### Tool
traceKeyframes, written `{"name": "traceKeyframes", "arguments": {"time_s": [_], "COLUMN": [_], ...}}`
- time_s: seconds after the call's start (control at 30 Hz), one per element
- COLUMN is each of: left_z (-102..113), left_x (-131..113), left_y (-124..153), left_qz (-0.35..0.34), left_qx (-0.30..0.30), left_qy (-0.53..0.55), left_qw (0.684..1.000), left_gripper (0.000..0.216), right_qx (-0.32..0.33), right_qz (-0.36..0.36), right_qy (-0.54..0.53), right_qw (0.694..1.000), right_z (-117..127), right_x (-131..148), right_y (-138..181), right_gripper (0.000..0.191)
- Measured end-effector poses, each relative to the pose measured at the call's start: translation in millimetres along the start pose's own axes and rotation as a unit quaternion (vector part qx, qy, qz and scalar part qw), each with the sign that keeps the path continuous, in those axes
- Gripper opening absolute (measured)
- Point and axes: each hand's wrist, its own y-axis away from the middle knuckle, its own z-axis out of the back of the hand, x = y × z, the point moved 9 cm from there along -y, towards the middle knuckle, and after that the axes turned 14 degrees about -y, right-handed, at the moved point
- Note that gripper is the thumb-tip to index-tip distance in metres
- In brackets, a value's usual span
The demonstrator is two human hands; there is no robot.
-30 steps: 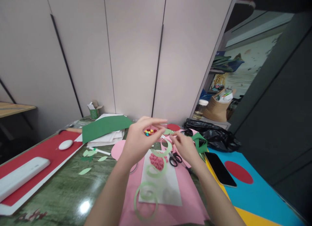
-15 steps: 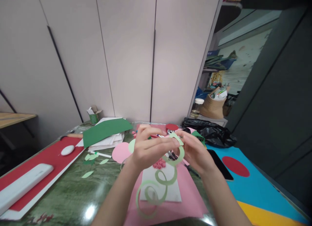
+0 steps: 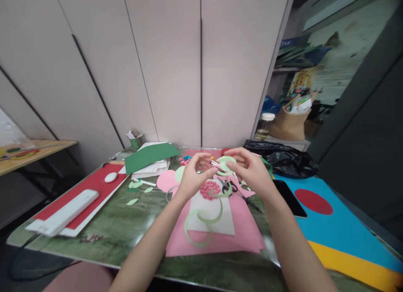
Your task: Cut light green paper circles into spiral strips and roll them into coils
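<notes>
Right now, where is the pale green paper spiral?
In the head view, the pale green paper spiral hangs near centre from the right hand, lower loops over the white sheet.

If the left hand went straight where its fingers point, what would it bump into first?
Probably the curly pale green paper, at the end held in the right hand. The left hand points across toward it, but depth is hard to judge here.

No text (nor any number) is readable.
</notes>
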Motion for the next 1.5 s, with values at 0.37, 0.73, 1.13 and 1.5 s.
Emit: {"name": "traceKeyframes", "arguments": {"time_s": [0.37, 0.73, 1.13, 1.5], "left_z": [-37, -17, -18, -19], "left_x": [128, 167, 187, 183], "left_y": [43, 38, 42, 46], "left_qz": [0.276, 0.265, 0.288, 0.251], "left_qx": [0.145, 0.085, 0.059, 0.129], "left_qy": [0.179, 0.087, 0.038, -0.006], "left_qw": [0.933, 0.956, 0.955, 0.959], "left_gripper": [0.042, 0.029, 0.029, 0.026], "right_qx": [0.071, -0.002, -0.006, 0.017], "right_qz": [-0.002, -0.158, -0.271, -0.287], "right_qy": [0.186, 0.033, -0.034, -0.004], "right_qw": [0.98, 0.987, 0.962, 0.958], "right_z": [-24, 7, -3, -16], "right_x": [-96, -177, -207, -213], "right_y": [32, 40, 54, 57], "right_gripper": [0.012, 0.031, 0.029, 0.014]}}
